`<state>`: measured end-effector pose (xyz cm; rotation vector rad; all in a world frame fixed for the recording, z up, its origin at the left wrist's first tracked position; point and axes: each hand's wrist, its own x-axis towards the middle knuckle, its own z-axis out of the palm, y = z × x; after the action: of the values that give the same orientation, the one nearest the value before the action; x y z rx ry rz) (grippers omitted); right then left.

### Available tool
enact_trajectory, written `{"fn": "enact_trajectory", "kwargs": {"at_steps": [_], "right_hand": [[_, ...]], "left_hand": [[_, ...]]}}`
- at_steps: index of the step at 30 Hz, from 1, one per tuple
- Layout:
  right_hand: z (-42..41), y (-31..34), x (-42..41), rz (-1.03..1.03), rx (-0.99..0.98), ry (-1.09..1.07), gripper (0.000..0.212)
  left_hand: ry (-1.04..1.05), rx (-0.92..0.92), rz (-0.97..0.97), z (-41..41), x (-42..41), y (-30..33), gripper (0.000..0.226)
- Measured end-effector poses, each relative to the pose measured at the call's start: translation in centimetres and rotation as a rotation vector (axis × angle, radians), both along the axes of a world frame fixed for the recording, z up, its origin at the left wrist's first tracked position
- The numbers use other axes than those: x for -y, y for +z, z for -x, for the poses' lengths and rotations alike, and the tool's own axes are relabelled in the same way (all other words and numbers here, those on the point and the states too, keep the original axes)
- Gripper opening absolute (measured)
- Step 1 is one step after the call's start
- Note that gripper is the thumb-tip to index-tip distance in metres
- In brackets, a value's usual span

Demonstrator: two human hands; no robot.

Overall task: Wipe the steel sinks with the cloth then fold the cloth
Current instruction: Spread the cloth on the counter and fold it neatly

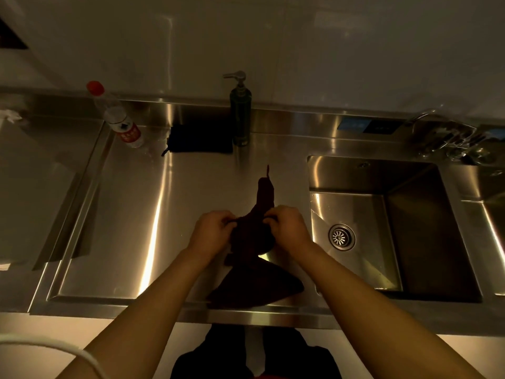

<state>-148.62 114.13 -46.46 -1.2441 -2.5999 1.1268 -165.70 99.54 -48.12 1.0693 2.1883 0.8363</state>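
Gripping dark cloth (pixel 252 236), both hands: left (pixel 210 231), right (pixel 287 228) | fingertips buried in folds

Nothing can be read here. The red label on the plastic bottle (pixel 120 120), upper left, is blurred. The blue panel (pixel 366 128), upper right, is too dim to read.

Steel counter (pixel 131 214) bears bottle (pixel 120 121), dispenser (pixel 240 110), cloth (pixel 254 242)

Two bare forearms, no sleeves, watch or rings visible on left hand (pixel 209 232) or right hand (pixel 289 228); dark clothing (pixel 254 356) below.
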Motion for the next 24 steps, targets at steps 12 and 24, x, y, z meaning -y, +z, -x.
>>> {"fn": "enact_trajectory", "kwargs": {"at_steps": [12, 24], "right_hand": [[-1.0, 4.7, -12.7, -0.176, -0.203, -0.45, 0.032], [-1.8, -1.5, -1.1, 0.141, 0.139, -0.128, 0.022]], "left_hand": [[-0.024, -0.07, -0.273, 2.1, -7.8, 5.0, 0.023], [-0.207, -0.033, 0.196, -4.2, -4.2, -2.6, 0.04]]}}
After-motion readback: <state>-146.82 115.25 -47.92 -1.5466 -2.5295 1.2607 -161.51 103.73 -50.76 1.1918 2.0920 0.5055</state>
